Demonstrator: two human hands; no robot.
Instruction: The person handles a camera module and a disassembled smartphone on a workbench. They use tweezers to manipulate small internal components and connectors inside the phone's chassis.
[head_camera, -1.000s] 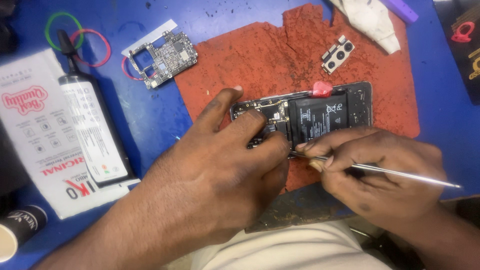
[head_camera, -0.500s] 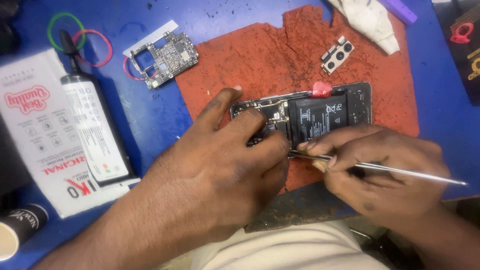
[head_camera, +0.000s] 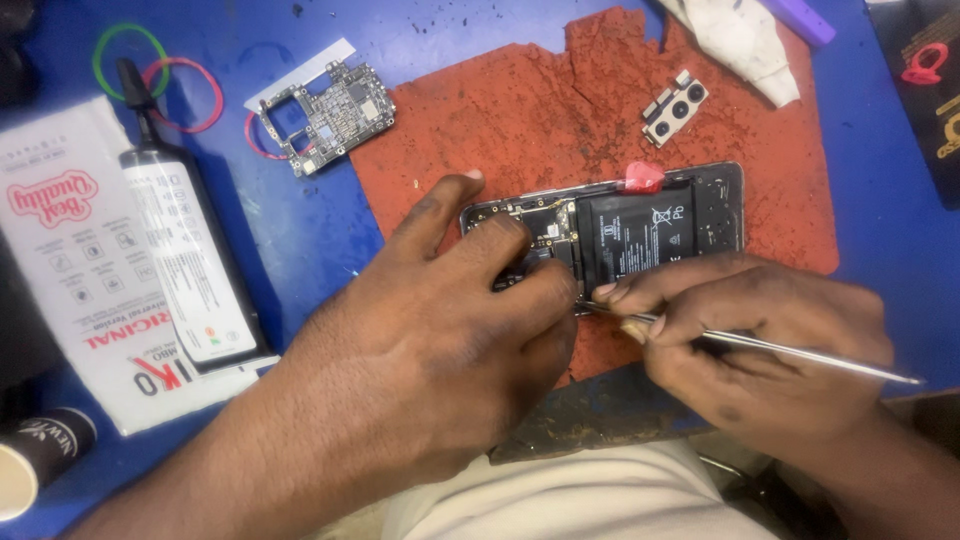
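At the far left of the blue table (head_camera: 300, 240), a white printed packet (head_camera: 70, 250) is seen under a black glue tube with a white label (head_camera: 185, 270), and a dark paper cup (head_camera: 40, 455) stands at the lower corner. Green and red rubber bands (head_camera: 150, 70) lie above, and a bare green circuit board (head_camera: 325, 115) rests just beside the worn red rubber mat (head_camera: 520, 110).

The left hand (head_camera: 430, 350) is pressed down on the opened black phone with its battery exposed (head_camera: 640, 225), fingers curled over the phone's left end. The phone lies on the mat, with a small red pick (head_camera: 643, 178) wedged at its upper edge. A small camera module (head_camera: 675, 105) sits apart above it.

The right hand (head_camera: 760, 350) is closed around thin metal tweezers (head_camera: 800, 350). Since half a second ago the tips have been drawn slightly further in, under the left fingers at the phone's lower edge; the phone has not shifted. The work is judged to be in mid-step.
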